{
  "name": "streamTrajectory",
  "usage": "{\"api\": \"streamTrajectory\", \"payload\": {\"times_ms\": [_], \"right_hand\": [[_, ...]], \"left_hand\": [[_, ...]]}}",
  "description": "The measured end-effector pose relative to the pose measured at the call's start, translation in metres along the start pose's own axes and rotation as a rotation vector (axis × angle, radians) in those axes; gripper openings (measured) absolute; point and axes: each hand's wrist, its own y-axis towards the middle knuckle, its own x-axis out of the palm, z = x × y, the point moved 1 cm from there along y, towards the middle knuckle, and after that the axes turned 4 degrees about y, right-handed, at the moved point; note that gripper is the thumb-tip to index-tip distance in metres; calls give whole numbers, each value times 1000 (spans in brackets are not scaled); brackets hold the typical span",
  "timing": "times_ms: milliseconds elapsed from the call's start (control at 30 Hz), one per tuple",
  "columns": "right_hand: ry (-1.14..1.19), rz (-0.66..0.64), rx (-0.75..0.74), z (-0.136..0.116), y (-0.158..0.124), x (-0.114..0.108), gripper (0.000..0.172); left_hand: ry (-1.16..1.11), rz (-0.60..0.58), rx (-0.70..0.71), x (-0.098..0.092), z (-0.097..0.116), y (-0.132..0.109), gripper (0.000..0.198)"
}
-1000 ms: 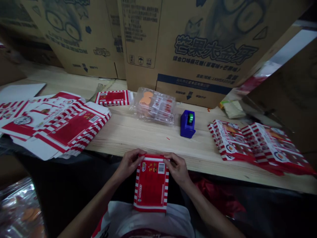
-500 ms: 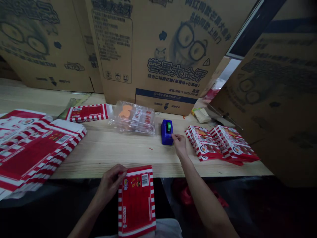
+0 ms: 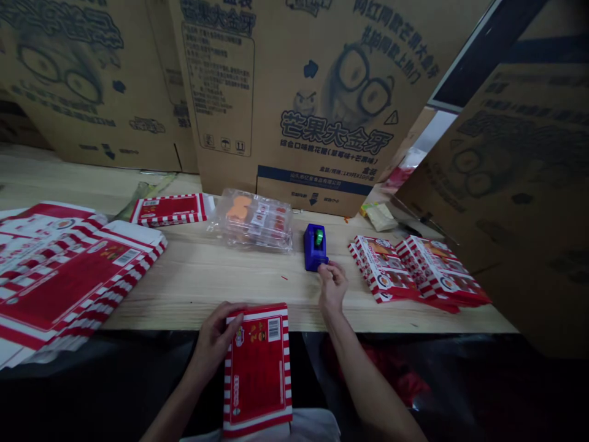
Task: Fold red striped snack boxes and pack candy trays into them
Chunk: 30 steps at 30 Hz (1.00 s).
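Carton (image 3: 257, 374) in left hand (image 3: 212, 344), right hand (image 3: 333, 287) at tape dispenser (image 3: 315, 248)

On my remote feed I see the left hand grasping the red-striped carton by its upper left corner, barcode face up; the carton extends below and right of that grip, by the near edge of the wooden table (image 3: 257, 276); the right fingertips come together at the blue dispenser's front end, though I cannot tell whether they pinch tape; right of them lie printed window boxes (image 3: 384, 263); leftward, beyond both grips, sits a clear plastic pack (image 3: 262, 222).
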Motion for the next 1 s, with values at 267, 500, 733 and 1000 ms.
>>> {"api": "streamTrajectory", "payload": {"times_ms": [267,500,733,1000], "right_hand": [[-9,-54,82,17,11,-10,27],[-7,-275,103,-7,-1,-24,26],[0,-1341,76,-77,-47,5,29],[-391,-1278,-204,-89,-82,23,29]], "left_hand": [[9,71,65,-10,30,29,23],[9,-241,-43,-37,59,67,30],[114,-626,-129,-19,53,71,26],[84,-637,-121,-6,55,60,31]]}}
